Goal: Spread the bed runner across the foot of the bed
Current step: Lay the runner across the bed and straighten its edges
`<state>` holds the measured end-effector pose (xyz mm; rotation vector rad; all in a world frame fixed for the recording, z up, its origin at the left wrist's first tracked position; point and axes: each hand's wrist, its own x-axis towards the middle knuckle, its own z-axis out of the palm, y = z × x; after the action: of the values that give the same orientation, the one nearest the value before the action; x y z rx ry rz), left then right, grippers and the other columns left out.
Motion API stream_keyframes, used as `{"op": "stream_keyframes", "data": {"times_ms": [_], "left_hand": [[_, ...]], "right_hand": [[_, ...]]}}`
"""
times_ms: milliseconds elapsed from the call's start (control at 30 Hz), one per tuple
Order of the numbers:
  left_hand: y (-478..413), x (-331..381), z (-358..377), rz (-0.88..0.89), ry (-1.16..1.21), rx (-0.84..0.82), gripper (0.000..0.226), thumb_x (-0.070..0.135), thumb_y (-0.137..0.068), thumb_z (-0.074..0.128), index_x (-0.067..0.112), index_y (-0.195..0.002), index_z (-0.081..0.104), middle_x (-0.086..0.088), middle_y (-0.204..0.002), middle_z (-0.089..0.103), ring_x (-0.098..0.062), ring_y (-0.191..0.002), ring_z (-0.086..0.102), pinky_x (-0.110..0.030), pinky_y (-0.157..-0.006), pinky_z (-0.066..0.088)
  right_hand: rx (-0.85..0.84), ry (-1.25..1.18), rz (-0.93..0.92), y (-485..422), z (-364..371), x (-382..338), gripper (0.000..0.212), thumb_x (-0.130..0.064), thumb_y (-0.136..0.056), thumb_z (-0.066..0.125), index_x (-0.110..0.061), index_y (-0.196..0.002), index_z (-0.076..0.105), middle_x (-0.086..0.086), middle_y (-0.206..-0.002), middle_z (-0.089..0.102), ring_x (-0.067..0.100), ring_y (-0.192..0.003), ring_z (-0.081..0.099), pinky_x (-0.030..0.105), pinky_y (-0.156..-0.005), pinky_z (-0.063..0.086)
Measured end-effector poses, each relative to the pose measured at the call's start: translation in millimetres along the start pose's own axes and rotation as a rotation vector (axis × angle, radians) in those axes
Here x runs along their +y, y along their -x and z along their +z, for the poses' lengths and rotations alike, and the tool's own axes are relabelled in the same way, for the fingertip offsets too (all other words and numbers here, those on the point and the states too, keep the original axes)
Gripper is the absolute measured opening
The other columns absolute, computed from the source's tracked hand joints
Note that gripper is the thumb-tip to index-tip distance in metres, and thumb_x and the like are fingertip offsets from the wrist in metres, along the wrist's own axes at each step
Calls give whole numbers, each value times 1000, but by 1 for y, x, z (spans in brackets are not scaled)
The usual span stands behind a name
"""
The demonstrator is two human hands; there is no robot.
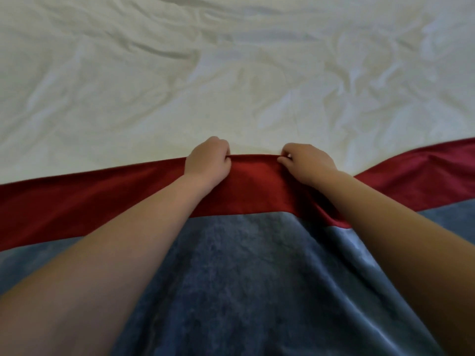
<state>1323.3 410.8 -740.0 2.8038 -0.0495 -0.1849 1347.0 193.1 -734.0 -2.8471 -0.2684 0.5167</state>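
Observation:
The bed runner (244, 265) is a blue-grey velvety cloth with a wide red band along its far edge, and it lies across the near part of the white bed (231, 80). My left hand (208, 160) grips the red far edge just left of centre, fingers curled round the hem. My right hand (305, 161) pinches the same edge a short way to the right. Between the two hands the red edge is pulled taut and slightly raised. A fold runs down the runner under my right forearm.
The white sheet is wrinkled over the whole far part of the bed. The red band runs to the left edge of the view and angles up toward the right edge. Both my forearms cover parts of the runner.

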Motion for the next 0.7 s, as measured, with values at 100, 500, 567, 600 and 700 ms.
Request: {"op": "stream_keyframes", "data": {"times_ms": [100, 500, 567, 600, 700], "left_hand": [[-2, 22, 8, 85, 24, -41, 19, 26, -90, 55, 10, -98, 63, -10, -103, 58, -30, -95, 58, -40, -81, 49], [-22, 64, 22, 30, 8, -30, 18, 12, -89, 48, 8, -97, 63, -12, -101, 59, -34, -94, 58, -39, -79, 49], [-20, 70, 24, 41, 41, -46, 19, 12, -86, 49, 10, -97, 64, -10, -101, 59, -31, -93, 58, -36, -78, 47], [-20, 74, 26, 52, 55, -55, 18, 15, -85, 51, 11, -97, 64, -9, -100, 59, -29, -94, 57, -34, -78, 45], [-20, 95, 31, 95, 88, -85, 18, 16, -83, 54, 12, -98, 64, -8, -101, 59, -27, -96, 57, -33, -79, 42]], "right_hand": [[-13, -81, 41, 9, -6, 11, 24, -37, -96, 48, -20, -105, 62, 3, -114, 63, 25, -107, 56, 34, -82, 44], [-81, -158, -23, -12, -17, 34, 29, -31, -98, 45, -15, -79, 60, 4, -91, 59, 24, -93, 57, 30, -75, 40], [-218, -268, -28, -8, -24, 51, 35, -23, -98, 43, -15, -65, 55, 6, -75, 60, 23, -74, 57, 27, -67, 41], [-295, -318, -18, -3, -28, 62, 34, -19, -96, 45, -15, -64, 57, 5, -68, 61, 21, -66, 58, 25, -62, 43], [-397, -214, -59, 9, -42, 98, 17, -18, -86, 57, -18, -77, 71, 2, -77, 66, 19, -77, 60, 27, -71, 46]]}}
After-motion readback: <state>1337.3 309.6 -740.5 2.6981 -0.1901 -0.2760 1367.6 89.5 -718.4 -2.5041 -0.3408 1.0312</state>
